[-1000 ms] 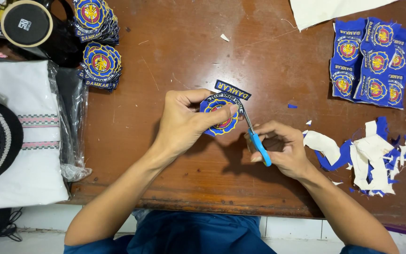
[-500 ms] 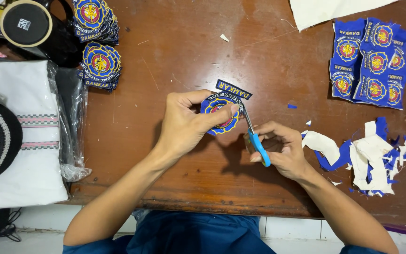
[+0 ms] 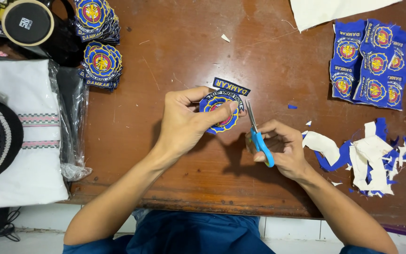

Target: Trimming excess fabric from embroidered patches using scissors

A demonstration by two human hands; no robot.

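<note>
- Our left hand (image 3: 184, 123) pinches a round blue-and-yellow embroidered patch (image 3: 220, 111) just above the brown wooden tabletop (image 3: 175, 61).
- Our right hand (image 3: 280, 149) grips blue-handled scissors (image 3: 258, 136), blades at the patch's edge.
- Done, we judge — trimmed patch stacks (image 3: 98, 42) far left, offcut scraps (image 3: 367, 155) right.
- Left — uncut blue patch sheet (image 3: 370, 63).

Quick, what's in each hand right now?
Left hand: closed on a round blue and yellow embroidered patch.
Right hand: closed on blue-handled scissors, blades at the patch's edge.
</note>
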